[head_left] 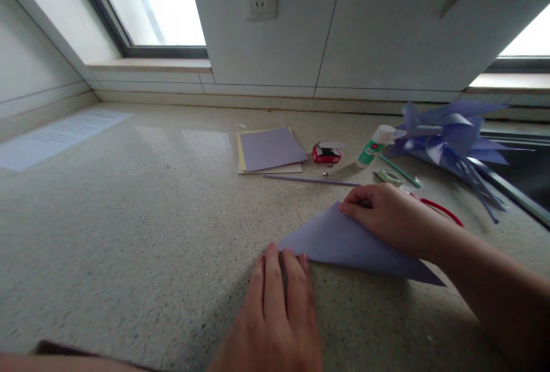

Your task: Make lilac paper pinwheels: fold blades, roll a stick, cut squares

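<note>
A sheet of purple paper (344, 243), folded into a triangle, lies on the speckled counter in front of me. My right hand (382, 211) pinches its top corner between thumb and forefinger, and the other fingers are curled. At the left corner, my left hand (283, 309) lies flat with its fingers stretched out, the fingertips touching the paper's edge. Part of the paper's right side is hidden under my right hand and wrist. Just behind my right hand are red-handled scissors (442, 208), partly covered.
Behind lie stacked paper squares (272, 148), a thin purple stick (309, 179), a small red box (326, 153), a glue stick (374, 147), a roll of tape (390, 176) and a green stick (399, 169). Purple pinwheels (451, 137) rest right; a printed sheet (55, 137) lies far left.
</note>
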`<state>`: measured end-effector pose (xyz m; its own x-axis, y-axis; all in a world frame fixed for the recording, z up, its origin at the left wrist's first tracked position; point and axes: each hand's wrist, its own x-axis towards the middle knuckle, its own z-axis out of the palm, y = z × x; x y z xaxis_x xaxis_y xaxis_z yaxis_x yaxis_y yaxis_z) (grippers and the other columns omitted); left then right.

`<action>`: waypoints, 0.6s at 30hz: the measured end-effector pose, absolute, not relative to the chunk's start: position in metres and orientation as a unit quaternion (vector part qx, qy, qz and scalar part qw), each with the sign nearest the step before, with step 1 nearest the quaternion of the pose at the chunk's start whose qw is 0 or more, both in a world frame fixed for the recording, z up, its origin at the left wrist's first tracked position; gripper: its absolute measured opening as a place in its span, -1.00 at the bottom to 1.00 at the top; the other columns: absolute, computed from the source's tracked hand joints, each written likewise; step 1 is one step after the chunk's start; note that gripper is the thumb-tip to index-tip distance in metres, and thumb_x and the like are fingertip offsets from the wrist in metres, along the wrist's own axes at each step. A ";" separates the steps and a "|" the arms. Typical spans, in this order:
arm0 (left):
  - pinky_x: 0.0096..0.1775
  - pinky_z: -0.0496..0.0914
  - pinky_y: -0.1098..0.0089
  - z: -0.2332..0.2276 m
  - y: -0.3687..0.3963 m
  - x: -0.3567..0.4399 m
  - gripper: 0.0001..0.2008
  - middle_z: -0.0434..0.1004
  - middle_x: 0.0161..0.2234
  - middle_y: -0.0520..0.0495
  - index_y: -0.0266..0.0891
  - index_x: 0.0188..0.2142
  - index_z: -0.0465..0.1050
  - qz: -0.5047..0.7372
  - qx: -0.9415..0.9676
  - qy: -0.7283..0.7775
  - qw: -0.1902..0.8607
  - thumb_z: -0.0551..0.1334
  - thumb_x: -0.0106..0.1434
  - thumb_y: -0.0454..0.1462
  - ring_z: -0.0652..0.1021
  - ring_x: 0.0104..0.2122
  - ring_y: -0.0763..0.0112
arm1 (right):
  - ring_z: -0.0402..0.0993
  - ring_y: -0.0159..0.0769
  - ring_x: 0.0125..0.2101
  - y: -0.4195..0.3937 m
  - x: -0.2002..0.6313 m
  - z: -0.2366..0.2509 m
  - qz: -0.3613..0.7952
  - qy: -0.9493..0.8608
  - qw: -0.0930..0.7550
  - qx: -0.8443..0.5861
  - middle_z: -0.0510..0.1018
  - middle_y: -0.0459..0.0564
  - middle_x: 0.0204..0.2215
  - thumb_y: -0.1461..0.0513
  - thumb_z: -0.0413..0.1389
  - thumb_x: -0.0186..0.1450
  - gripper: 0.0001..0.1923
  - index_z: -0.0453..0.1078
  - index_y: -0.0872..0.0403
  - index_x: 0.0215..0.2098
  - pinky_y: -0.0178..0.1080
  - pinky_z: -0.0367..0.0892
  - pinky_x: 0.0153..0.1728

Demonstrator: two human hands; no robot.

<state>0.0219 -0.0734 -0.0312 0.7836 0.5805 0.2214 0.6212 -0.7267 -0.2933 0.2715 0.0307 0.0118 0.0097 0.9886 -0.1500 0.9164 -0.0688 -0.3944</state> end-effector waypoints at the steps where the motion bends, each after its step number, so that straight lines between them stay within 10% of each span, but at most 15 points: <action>1: -0.03 0.55 0.09 -0.031 -0.073 0.021 -0.47 0.46 0.11 -0.59 -0.67 0.26 0.22 -0.055 -0.928 -0.325 0.176 0.03 0.39 -0.32 0.56 0.04 -0.21 | 0.54 -0.18 -0.47 0.031 0.272 0.011 0.199 -0.677 0.094 -0.703 0.65 0.00 -0.48 0.11 0.14 0.28 -0.77 0.56 0.00 -0.43 -0.17 0.27 -0.45; 18: -0.07 0.45 0.30 -0.013 -0.066 0.030 -0.58 0.65 -0.10 -0.26 -0.47 0.04 0.51 -0.063 -0.900 -0.331 0.276 -0.02 0.42 -0.28 0.62 -0.13 0.19 | 0.56 -0.16 -0.45 0.031 0.276 0.009 0.198 -0.691 0.096 -0.689 0.66 -0.01 -0.44 0.03 0.09 0.29 -0.71 0.56 -0.01 -0.39 -0.16 0.31 -0.42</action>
